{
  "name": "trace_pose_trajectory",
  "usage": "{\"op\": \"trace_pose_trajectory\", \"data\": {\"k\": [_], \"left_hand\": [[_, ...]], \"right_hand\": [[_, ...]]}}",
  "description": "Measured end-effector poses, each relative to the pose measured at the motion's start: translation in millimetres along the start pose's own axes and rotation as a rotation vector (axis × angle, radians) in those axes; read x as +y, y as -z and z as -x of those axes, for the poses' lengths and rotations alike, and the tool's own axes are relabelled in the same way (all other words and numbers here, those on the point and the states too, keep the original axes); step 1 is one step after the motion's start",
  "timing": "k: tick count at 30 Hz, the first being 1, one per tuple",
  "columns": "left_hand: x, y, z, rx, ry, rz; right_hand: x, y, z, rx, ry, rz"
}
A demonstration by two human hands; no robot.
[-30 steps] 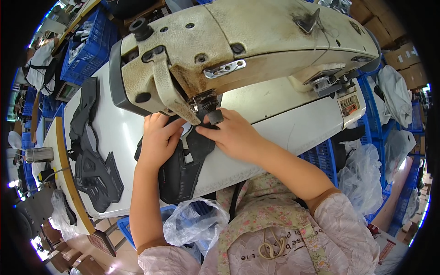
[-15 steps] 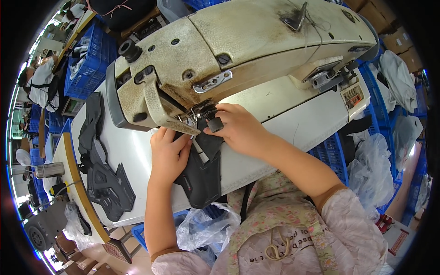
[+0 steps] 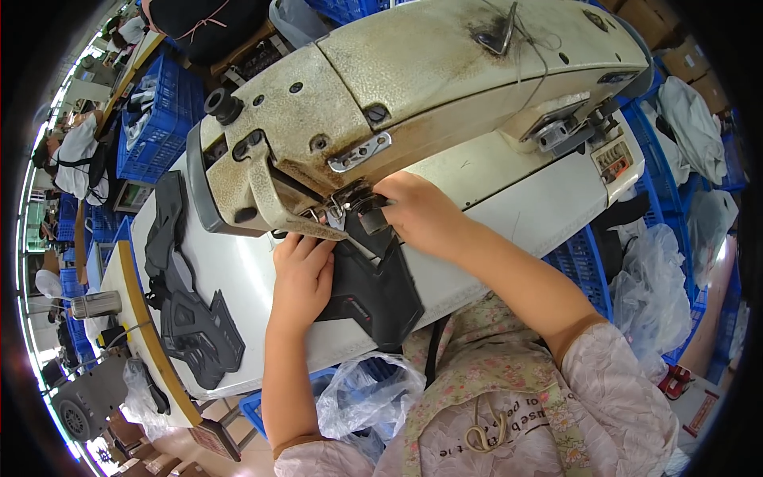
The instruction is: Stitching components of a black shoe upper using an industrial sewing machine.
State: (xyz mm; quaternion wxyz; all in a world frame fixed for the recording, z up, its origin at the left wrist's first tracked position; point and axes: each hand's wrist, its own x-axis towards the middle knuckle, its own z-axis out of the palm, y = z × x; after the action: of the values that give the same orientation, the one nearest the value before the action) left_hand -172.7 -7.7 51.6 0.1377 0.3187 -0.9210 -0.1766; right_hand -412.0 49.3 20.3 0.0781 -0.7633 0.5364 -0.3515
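Note:
A black flat-cut piece (image 3: 369, 294), soft-looking with a small red mark, lies under the needle area of a worn cream sewing machine (image 3: 350, 87). My left hand (image 3: 304, 278) is closed on its left side, fingertips beside the presser foot and partly under a metal arm. On the other side, my right hand (image 3: 421, 213) is closed on the piece near a dark round knob (image 3: 370, 219), which hides some fingertips. A narrow pale strip shows on the piece below the needle. The needle tip itself is hidden.
More black pieces (image 3: 199, 334) lie along the white table's (image 3: 254, 342) left side. Blue crates (image 3: 163, 119) stand at the far left and under the right edge. Clear plastic bags (image 3: 373, 393) hang by the front edge. A wood-edged side table (image 3: 139, 318) adjoins on the left.
The black piece has swung round, its lower end moving to the right. The pale strip on it shows less. My hands stay by the needle, the right one a little farther behind the knob.

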Motion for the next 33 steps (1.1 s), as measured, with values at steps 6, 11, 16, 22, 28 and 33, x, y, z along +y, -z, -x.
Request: {"op": "trace_pose_trajectory", "data": {"k": [6,11,16,22,28,33], "left_hand": [[10,-3,-1,0.041,0.033,-0.01],[18,-9,-3,0.079,0.072,-0.014],[20,-12,-4,0.121,0.094,-0.014],[23,-19,0,0.127,0.083,-0.076],[28,-30,-2,0.192,0.076,-0.093],[27,-36,-3,0.236,0.12,-0.049]], "right_hand": [[4,5,-11,-0.061,-0.038,-0.033],[8,6,-20,-0.029,-0.057,-0.063],[22,-4,-22,-0.028,-0.05,-0.039],[24,-2,-28,-0.078,-0.12,-0.011],[41,-18,-33,0.099,-0.058,0.043],[46,-21,-37,0.073,-0.081,0.071]]}}
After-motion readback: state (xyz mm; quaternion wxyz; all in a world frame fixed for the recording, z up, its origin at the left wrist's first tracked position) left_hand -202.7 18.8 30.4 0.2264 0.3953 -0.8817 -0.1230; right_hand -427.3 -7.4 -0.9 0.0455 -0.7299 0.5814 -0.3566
